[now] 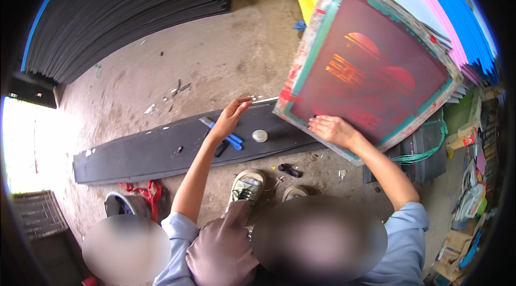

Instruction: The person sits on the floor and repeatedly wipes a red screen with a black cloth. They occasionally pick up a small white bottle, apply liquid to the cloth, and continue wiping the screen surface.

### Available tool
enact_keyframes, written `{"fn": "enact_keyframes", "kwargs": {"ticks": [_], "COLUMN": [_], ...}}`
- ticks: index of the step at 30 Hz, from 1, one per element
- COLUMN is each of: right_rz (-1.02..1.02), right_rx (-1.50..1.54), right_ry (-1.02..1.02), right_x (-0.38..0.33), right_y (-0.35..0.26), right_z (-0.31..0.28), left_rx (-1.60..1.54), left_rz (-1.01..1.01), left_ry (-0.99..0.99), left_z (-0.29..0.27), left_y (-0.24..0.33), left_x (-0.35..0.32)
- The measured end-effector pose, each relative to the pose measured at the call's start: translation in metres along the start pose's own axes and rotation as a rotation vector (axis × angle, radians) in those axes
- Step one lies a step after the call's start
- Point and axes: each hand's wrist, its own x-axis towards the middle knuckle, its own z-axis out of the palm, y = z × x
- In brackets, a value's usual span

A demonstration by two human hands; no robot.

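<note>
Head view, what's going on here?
A person's right hand is at the face of a tilted, framed reddish screen, near its lower edge; whether it grips anything is unclear. The left hand, seemingly empty, is over a long black slab, where a blue tool lies near a round white object.

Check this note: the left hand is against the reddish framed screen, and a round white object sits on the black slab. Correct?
Not quite: the head view shows the right hand against the reddish framed screen. The round white object does sit on the black slab.
</note>
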Motion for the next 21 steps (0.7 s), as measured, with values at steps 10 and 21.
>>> {"fn": "enact_keyframes", "kwargs": {"ticks": [10,21], "right_rz": [1.166,1.322], "right_rx": [1.932,2.019], "right_ry": [1.058,0.835], "right_x": [0.055,0.072], "right_y": [-0.007,-0.076], "right_z": [-0.041,0.017], "left_rx": [-0.005,0.075], "left_rz": [0.027,0.197], "left_ry": [-0.230,-0.075], "left_z": [0.004,0.032], "left_y": [-0.038,-0.107], "left_x": [-0.029,-0.023]}}
